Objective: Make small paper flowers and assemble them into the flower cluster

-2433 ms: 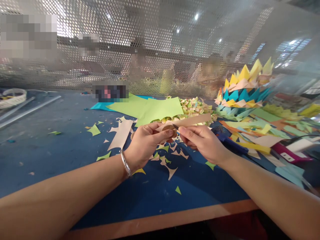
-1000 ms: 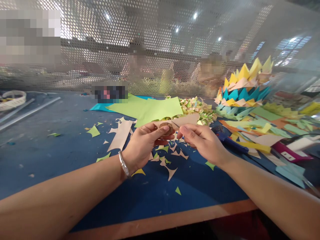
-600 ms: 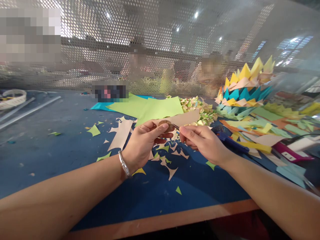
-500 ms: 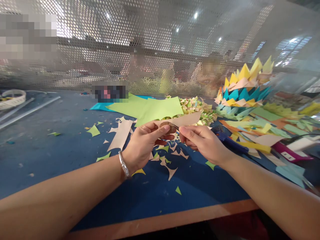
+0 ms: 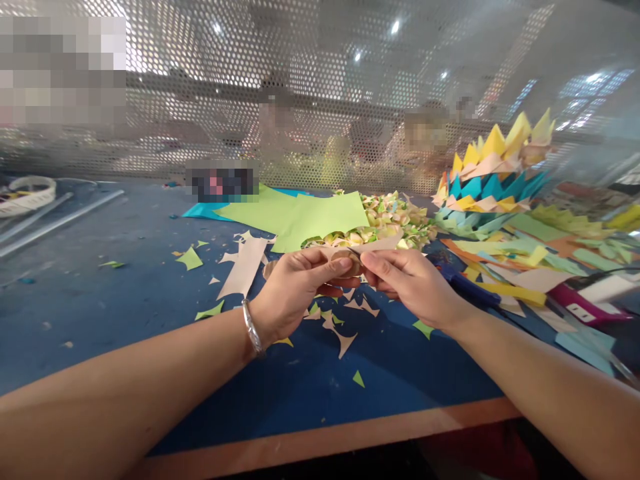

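Observation:
My left hand [image 5: 300,287], with a silver bracelet at the wrist, pinches a small light brown paper piece [image 5: 354,265] between thumb and fingers. Opposite it, my right hand [image 5: 405,275] is closed around a thin dark tool [image 5: 356,254] whose tip meets the paper; most of the tool is hidden by the fingers, so its kind is unclear. Both hands are raised over the table, close together. Behind them lie a beige paper strip [image 5: 385,245] and a light green paper sheet [image 5: 325,217]. Beige offcuts [image 5: 343,340] are scattered below the hands.
A heap of small paper cuttings [image 5: 395,217] sits behind the green sheet. At right stand a tiered pointed paper piece [image 5: 493,190], a blue glue gun [image 5: 470,290], coloured strips [image 5: 520,293] and a purple power strip [image 5: 575,305]. A perforated metal screen [image 5: 320,80] rises behind the table.
My hands stay together in nearly the same place. The paper piece has turned slightly and shows more of its face beside my left thumb. The view has shifted a little.

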`<state>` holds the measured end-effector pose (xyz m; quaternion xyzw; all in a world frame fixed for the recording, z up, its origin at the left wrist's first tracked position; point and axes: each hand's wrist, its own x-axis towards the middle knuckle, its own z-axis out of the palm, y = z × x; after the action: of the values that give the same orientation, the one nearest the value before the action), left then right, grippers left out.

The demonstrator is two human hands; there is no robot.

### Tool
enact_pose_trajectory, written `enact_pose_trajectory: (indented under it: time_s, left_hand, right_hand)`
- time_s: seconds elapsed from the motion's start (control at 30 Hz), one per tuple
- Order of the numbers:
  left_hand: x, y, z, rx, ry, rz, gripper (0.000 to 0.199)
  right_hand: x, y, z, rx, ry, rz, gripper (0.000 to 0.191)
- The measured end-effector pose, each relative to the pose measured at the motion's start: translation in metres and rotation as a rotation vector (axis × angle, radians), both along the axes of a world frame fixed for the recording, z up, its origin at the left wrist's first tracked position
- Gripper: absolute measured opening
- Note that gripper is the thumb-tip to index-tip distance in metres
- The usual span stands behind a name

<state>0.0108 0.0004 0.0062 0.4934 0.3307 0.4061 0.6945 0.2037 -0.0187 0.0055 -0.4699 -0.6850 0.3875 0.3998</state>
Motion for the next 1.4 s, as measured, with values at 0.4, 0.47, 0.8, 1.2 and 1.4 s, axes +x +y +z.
enact_pose_trajectory:
  time_s: [0.4,0.47,0.8,1.2,1.4]
  left_hand:
    - [0.0024,-0.0026,0.0001,0.085,0.045,0.021,0.011]
    - [0.0025,-0.0025,0.0,0.089,0.035,0.012,0.011]
    - [0.0008,-0.0006,-0.0005,0.126,0.035,0.003,0.013]
    - [-0.0008,0.0012,0.0015,0.144,0.088,-0.007,0.014]
    - [-0.0007,0.0022,0.002,0.187,0.125,0.002,0.014]
  right_hand:
    - [0.0012,0.0027,0.0002,0.129,-0.153,0.003,0.051]
    - [0.0011,0.0023,0.0007,0.14,-0.172,0.0,0.051]
    - [-0.0013,0.0006,0.0064,0.241,-0.21,0.034,0.049]
    - [0.0003,-0.0011,0.0064,0.219,-0.245,0.008,0.048]
    - [0.0004,-0.002,0.0077,0.222,-0.267,0.012,0.047]
